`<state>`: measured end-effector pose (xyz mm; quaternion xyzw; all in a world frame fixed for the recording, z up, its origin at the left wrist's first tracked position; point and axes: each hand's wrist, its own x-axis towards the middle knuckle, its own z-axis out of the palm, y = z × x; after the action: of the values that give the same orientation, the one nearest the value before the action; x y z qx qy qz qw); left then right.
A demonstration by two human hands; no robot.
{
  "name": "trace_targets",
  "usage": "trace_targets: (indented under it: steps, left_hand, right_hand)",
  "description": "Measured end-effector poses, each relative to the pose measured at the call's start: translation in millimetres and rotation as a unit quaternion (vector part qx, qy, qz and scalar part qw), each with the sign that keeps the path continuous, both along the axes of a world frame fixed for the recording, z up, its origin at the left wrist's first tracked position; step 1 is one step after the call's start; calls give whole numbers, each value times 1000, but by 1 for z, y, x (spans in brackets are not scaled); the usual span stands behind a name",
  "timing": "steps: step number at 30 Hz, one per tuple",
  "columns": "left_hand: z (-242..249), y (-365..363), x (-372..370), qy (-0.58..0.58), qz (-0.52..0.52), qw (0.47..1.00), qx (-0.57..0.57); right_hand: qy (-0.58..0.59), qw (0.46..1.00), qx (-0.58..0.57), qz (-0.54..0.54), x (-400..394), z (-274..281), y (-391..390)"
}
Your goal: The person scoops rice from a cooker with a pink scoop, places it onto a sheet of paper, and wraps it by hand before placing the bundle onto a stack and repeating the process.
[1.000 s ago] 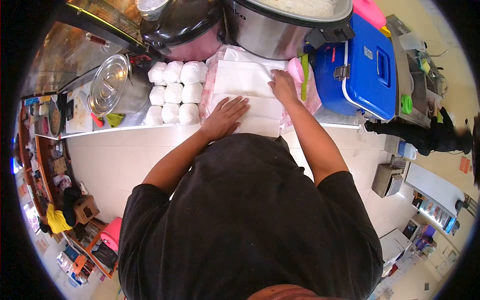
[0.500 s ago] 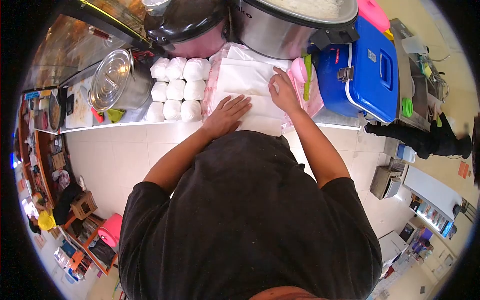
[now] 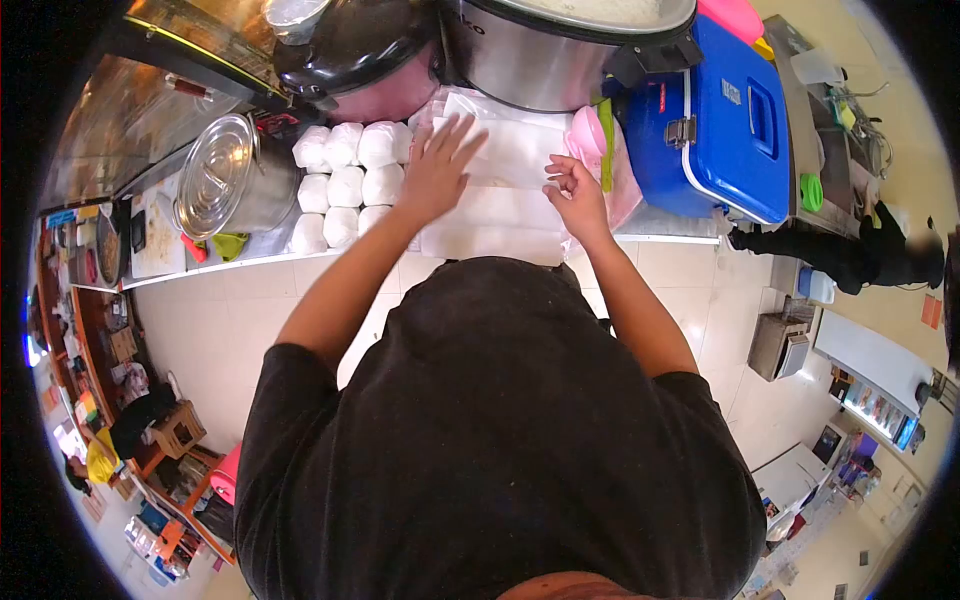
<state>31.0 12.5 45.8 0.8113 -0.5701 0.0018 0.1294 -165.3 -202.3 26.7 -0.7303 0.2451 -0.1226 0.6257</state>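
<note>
White paper sheets (image 3: 505, 205) lie spread in front of me on the counter. Over their left part my left hand (image 3: 438, 172) reaches forward with fingers spread, holding nothing. At the right side of the sheets is my right hand (image 3: 578, 200), its fingers loosely bent and apart, nothing showing between them. Just beyond it rests a pink plastic scoop (image 3: 588, 132), beside a green strip-like item (image 3: 606, 145). Several white paper-wrapped bundles (image 3: 345, 187) sit in rows left of the sheets, partly covered by my left forearm.
A large steel cooker with rice (image 3: 540, 60) and a dark-lidded pot (image 3: 370, 50) stand behind the sheets. The blue cooler box (image 3: 735, 130) borders them on the right. Farther left is a lidded steel pot (image 3: 220, 175). A person in black (image 3: 860, 265) is off to the right.
My left hand has lifted from the near paper and moved forward and left, fingers spreading. My right hand has drawn back slightly toward me.
</note>
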Motion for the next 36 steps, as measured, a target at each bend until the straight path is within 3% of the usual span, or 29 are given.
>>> trace_targets:
  steps: [2,5,6,10,14,17,20,22,24,27,30,33,36]
  left_hand:
    - [5,-20,26,-21,-11,999,26]
    - [17,-36,56,113,-74,949,285]
    - [0,-20,53,80,-84,986,119]
    - [13,20,27,87,-105,991,5]
    - [-3,59,7,79,-33,996,-27]
    - [-5,71,8,68,16,997,13]
    - [2,56,19,48,67,995,-50]
    - [36,15,25,80,8,989,-125]
    - [45,-22,26,149,-125,979,-65]
    - [23,-48,16,204,-192,941,189]
    - [3,-42,15,236,-200,925,223]
    - [-9,-27,12,282,-156,932,164]
    - [-35,-16,2,179,-192,958,116]
  right_hand:
    - [-16,1000,-11,-9,-6,-11,0]
    - [65,982,-177,-8,-14,-9,-5]
    - [52,983,-173,-17,-15,-9,-6]
    - [6,982,-182,-43,-26,-13,-3]
    - [10,982,-184,-48,-36,-17,6]
    - [23,975,-215,-57,-41,-25,10]
    - [27,975,-215,-54,-42,-27,11]
    - [19,976,-209,-59,-41,-27,10]
    - [5,981,-182,-72,-37,-25,10]
    - [11,979,-189,-74,-35,-27,8]
    - [-1,979,-185,-82,-36,-25,10]
    - [8,977,-198,-82,-39,-22,12]
    - [7,979,-181,-89,-39,-20,15]
